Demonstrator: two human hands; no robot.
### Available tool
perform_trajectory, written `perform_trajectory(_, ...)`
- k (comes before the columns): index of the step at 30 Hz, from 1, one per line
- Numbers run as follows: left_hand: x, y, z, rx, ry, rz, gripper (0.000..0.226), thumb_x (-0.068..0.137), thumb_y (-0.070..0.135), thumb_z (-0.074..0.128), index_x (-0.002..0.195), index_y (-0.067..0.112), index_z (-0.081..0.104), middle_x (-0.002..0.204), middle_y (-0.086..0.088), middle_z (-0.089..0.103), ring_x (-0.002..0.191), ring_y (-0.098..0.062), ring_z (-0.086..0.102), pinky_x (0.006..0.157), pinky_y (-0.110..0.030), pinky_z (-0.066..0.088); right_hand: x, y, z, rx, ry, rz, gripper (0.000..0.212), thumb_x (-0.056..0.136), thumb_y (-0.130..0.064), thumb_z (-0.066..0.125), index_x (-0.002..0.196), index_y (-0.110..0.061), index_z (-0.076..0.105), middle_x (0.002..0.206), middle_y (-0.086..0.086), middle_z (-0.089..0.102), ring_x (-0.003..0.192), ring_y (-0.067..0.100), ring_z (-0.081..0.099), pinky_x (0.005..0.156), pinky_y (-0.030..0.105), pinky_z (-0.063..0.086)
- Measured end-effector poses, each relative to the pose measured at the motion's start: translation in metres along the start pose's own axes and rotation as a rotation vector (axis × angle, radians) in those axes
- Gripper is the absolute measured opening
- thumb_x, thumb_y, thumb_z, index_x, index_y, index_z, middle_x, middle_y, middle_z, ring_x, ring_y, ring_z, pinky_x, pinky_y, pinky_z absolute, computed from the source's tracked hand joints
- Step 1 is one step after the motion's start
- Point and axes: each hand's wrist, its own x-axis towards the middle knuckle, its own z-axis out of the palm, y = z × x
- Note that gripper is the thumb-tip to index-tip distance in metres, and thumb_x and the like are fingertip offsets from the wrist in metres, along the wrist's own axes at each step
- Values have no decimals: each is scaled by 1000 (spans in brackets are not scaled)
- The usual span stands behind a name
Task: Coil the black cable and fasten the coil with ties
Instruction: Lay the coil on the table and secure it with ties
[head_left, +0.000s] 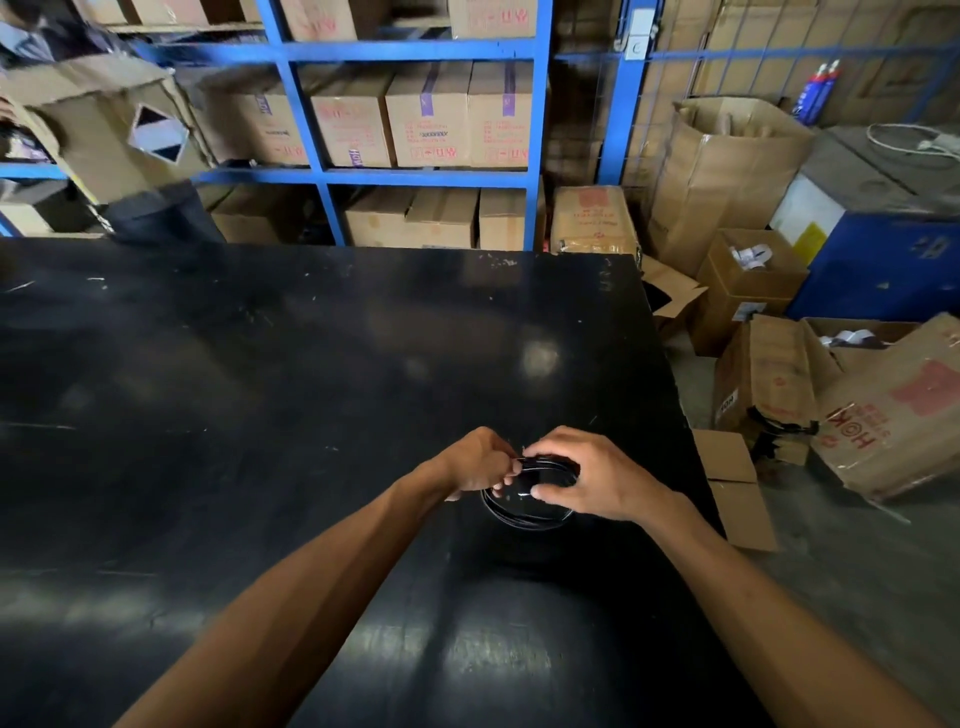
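Observation:
The black cable (524, 512) is wound into a small round coil held just above the black table (311, 364), near its right side. My right hand (582, 475) grips the coil's far right part, thumb under and fingers over it. My left hand (478, 462) pinches the coil's top left edge, where a thin light tie (519, 457) shows between the fingertips. The near arc of the coil hangs free below both hands. The tie's ends are too small to make out.
The table's right edge runs close to my right forearm; beyond it lie open cardboard boxes (769, 384) on the floor. Blue shelving (410, 176) full of cartons stands behind the table's far edge. A blue machine (883, 260) sits at the right.

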Motion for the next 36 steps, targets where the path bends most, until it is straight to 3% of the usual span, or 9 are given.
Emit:
perform_trajectory(5, 0, -2, -6, -60, 11, -28, 32, 91, 8, 52, 61, 10, 62, 56, 0, 56, 53, -15, 53, 59, -29, 46, -1, -5, 6, -275, 121, -187, 58, 80, -35, 85, 132, -15, 68, 129, 2, 71, 115, 22, 67, 99, 40, 55)
perform_trajectory(9, -5, -3, -6, -188, 11, -71, 30, 93, 6, 52, 71, 8, 72, 58, -1, 56, 51, -13, 54, 55, -26, 43, -3, -6, 7, -423, 135, -296, 66, 72, -33, 92, 127, -6, 70, 124, 10, 74, 112, 29, 70, 96, 41, 58)
perform_trajectory(15, -13, -3, -4, -238, -14, -59, 26, 94, 3, 49, 73, 2, 64, 65, -7, 56, 56, -16, 56, 51, -23, 39, -2, -15, 10, -443, 299, -460, 33, 76, -15, 91, 104, -2, 79, 100, 9, 80, 85, 25, 76, 76, 38, 63)
perform_trajectory(18, -16, -6, -2, -232, -23, 10, 23, 97, 2, 49, 89, -3, 70, 72, -9, 57, 65, -18, 54, 59, -22, 47, -5, -16, 9, -423, 309, -402, 14, 86, -11, 82, 98, -6, 79, 92, 5, 80, 75, 23, 73, 66, 38, 61)
perform_trajectory(21, -20, -6, 2, -153, -5, 149, 24, 101, 10, 53, 88, 10, 73, 79, -6, 60, 75, -18, 56, 76, -30, 50, -8, -18, 14, -346, 411, -222, 6, 88, -3, 76, 92, -7, 75, 85, 4, 76, 69, 27, 71, 59, 40, 58)
perform_trajectory(26, -24, -10, 9, -181, 57, 257, 39, 100, 18, 60, 139, 12, 55, 101, -7, 70, 89, -14, 65, 84, -30, 55, -6, -24, 24, -303, 553, 193, 15, 83, 6, 69, 96, -2, 68, 92, 14, 72, 81, 41, 70, 64, 43, 52)
perform_trajectory(31, -22, -12, 18, -585, 110, 131, 29, 95, -8, 59, 123, -4, 61, 89, -14, 64, 80, -22, 70, 84, -41, 62, 6, -16, 14, -177, 578, 411, 16, 98, -13, 63, 109, -3, 71, 107, 17, 75, 102, 39, 69, 79, 43, 53)
perform_trajectory(33, -19, -8, 21, -617, 139, 75, 27, 94, -10, 58, 120, -6, 63, 85, -14, 64, 75, -22, 70, 79, -39, 64, 4, -16, 9, -139, 601, 388, 19, 97, -19, 68, 111, -6, 71, 108, 15, 74, 102, 35, 69, 79, 40, 53)
perform_trajectory(36, -15, -1, 20, -676, 197, -21, 30, 95, -12, 53, 123, -7, 63, 80, -13, 63, 68, -20, 67, 65, -33, 65, -10, -17, 5, -178, 623, 87, 32, 95, -24, 72, 123, -10, 65, 119, 8, 67, 109, 22, 63, 88, 32, 50)
